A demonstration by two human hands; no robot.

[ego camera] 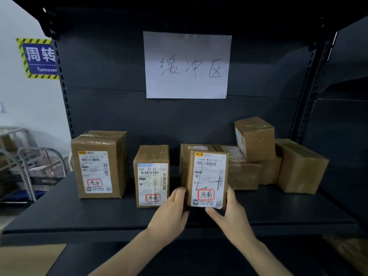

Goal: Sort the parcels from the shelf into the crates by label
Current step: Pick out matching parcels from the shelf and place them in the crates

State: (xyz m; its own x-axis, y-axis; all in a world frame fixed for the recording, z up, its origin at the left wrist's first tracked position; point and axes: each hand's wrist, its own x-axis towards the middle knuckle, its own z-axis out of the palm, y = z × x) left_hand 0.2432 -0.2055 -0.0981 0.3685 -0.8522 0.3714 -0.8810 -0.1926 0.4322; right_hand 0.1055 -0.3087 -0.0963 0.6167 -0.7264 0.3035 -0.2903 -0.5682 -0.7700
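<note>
Held parcel [208, 176]: brown carton, upright, white shipping label facing out, red-boxed handwritten mark at its foot; at the near middle of the dark shelf [79, 216]. On the left stand a tall parcel [99, 164] and a smaller parcel [152, 176]; far right, stacked cartons [256, 156]. Left hand [171, 212] and right hand [229, 212] clasp its lower sides.
</note>
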